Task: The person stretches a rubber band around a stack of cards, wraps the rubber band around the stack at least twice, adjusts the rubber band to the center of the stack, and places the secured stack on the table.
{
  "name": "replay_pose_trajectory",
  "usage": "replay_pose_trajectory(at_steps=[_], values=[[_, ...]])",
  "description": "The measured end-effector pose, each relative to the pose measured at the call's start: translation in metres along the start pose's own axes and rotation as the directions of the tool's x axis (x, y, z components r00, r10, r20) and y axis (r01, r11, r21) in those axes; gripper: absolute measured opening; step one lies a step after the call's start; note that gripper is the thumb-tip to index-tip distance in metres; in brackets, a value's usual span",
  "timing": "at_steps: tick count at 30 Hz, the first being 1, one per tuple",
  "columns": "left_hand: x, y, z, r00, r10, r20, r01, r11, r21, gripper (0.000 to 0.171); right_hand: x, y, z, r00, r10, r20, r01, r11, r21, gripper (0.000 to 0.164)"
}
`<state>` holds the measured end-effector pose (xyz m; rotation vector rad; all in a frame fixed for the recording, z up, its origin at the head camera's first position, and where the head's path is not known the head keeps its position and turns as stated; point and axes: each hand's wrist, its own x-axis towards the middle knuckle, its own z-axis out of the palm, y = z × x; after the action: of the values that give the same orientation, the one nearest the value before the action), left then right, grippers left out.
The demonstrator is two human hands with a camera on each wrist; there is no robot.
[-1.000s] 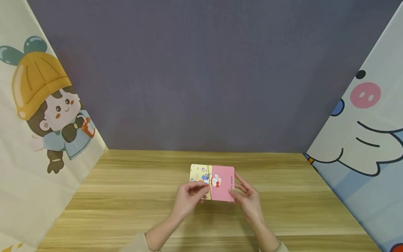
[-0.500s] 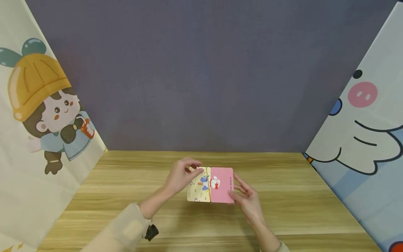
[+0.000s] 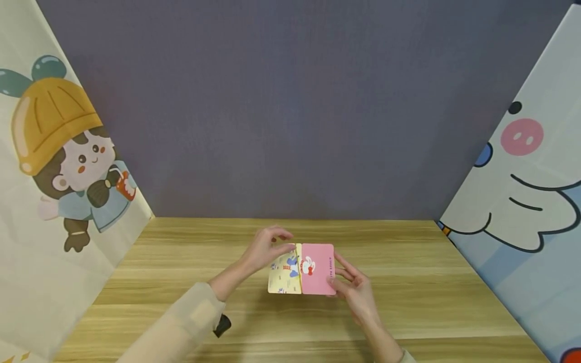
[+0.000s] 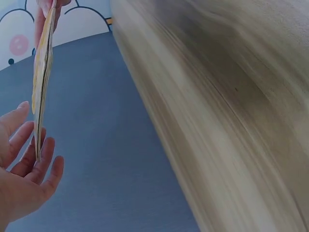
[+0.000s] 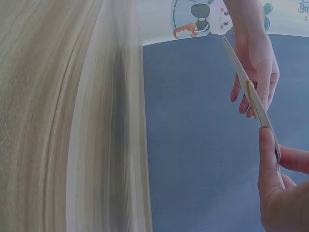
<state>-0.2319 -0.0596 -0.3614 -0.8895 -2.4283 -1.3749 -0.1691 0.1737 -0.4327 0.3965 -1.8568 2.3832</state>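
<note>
A small booklet (image 3: 316,275) is held up over the table, pink with a white rabbit on its right half and pale yellow with blue figures on its left. A thin yellow band (image 3: 299,272) crosses it near the join of the two halves. My right hand (image 3: 360,297) pinches the pink edge, thumb in front and fingers behind. At the top of the yellow half is my left hand (image 3: 265,249), its fingers loosely bent and the thumb apart from them. In the left wrist view the edge of the booklet (image 4: 42,82) stands between that thumb and fingers.
Beneath the hands lies a wood-grain table (image 3: 408,282). A dark grey panel (image 3: 290,111) rises along its back edge. Cartoon-printed sheets stand at both sides, a child in a yellow hat (image 3: 59,126) on the left and a pink-nosed animal (image 3: 522,136) on the right.
My left hand has left the middle of the booklet and moved up and left to its top edge. The booklet has shifted slightly left and down, still held by my right hand.
</note>
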Motion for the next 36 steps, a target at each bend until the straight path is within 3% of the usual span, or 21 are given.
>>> replay_pose_trajectory(at_steps=[3,9,14,17,22,26,30,36], values=[[0.002,-0.005,0.003,1.000,0.006,-0.003,-0.006,1.000,-0.021,0.017,-0.002,-0.023,0.014,0.991,0.095,-0.095,-0.102,0.992,-0.070,0.067],[0.006,-0.012,0.006,1.000,0.001,-0.018,-0.002,0.998,-0.068,0.012,0.004,-0.031,0.017,0.964,0.204,-0.168,-0.217,0.974,-0.060,0.062],[0.010,-0.012,0.009,0.999,-0.032,0.008,0.033,0.987,-0.159,0.011,0.008,-0.031,0.015,0.962,0.216,-0.167,-0.226,0.973,-0.041,0.062],[0.011,-0.002,0.006,1.000,-0.026,0.015,0.028,0.981,-0.194,0.008,0.010,-0.030,0.013,0.964,0.213,-0.159,-0.222,0.974,-0.038,0.063],[0.014,0.018,0.000,1.000,0.012,0.023,-0.007,0.983,-0.184,0.008,0.015,-0.028,0.009,0.963,0.218,-0.158,-0.228,0.973,-0.045,0.062],[0.016,0.021,0.000,1.000,0.025,0.016,-0.022,0.986,-0.167,0.008,0.018,-0.029,0.007,0.962,0.222,-0.157,-0.230,0.972,-0.038,0.063],[0.018,0.020,0.004,1.000,0.000,0.011,0.002,0.983,-0.181,0.011,0.021,-0.029,0.005,0.969,0.208,-0.133,-0.214,0.976,-0.037,0.063],[0.024,-0.007,0.020,1.000,-0.007,-0.006,0.006,0.977,-0.212,0.015,0.026,-0.030,0.003,0.969,0.214,-0.124,-0.221,0.974,-0.047,0.062]])
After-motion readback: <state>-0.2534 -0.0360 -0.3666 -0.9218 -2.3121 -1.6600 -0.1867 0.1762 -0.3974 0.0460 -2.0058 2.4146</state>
